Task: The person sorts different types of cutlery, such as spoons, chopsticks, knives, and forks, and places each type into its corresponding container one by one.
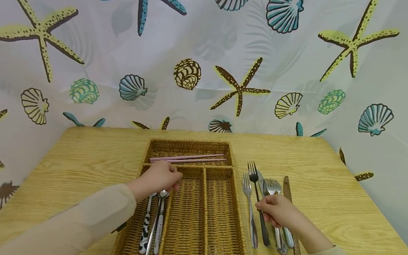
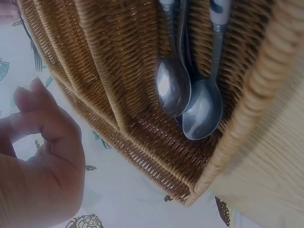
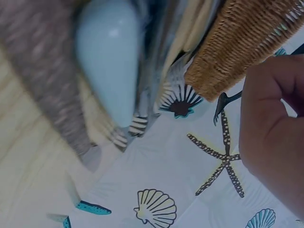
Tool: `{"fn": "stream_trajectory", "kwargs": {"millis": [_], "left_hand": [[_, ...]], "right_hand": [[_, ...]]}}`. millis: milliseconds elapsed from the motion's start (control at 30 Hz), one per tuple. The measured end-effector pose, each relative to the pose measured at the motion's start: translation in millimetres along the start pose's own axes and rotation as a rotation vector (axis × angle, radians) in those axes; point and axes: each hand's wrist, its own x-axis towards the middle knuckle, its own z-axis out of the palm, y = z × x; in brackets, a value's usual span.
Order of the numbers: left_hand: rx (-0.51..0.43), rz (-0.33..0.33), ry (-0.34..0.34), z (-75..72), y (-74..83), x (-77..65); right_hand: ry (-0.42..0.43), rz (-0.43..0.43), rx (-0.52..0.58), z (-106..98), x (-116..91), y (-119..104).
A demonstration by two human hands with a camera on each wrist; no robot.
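Observation:
My right hand [image 1: 277, 210] pinches a black fork [image 1: 253, 172], its tines pointing away from me, beside the wicker basket [image 1: 240, 205]. In the right wrist view, the black fork's head [image 3: 224, 102] sticks out past the hand. My left hand [image 1: 159, 176] hovers over the basket's left side with fingers loosely curled and nothing in them. Beneath it, several spoons [image 1: 158, 232] lie in the left compartment, one with a cow-spotted handle; their bowls [image 2: 173, 88] show in the left wrist view. Pink chopsticks [image 1: 188, 159] lie across the back compartment.
On the wooden table [image 1: 314, 182], right of the basket, lie a silver fork [image 1: 249, 204], stacked forks [image 1: 272, 186], a knife with a brownish handle [image 1: 296, 245] and a pale blue handle [image 1: 288, 237]. A shell-and-starfish patterned curtain [image 1: 188, 35] stands behind the table.

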Motion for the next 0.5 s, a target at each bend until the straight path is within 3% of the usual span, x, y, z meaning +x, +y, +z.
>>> {"fn": "stream_trajectory", "kwargs": {"millis": [267,500], "left_hand": [[0.011,0.015,-0.007,3.8,7.6,2.4],[-0.06,0.005,-0.031,13.2,18.1,6.6]], "right_hand": [[-0.056,-0.05,0.074,12.5,-3.9,-21.7],[-0.116,-0.096,0.108,32.9,-3.7,-43.7]]}}
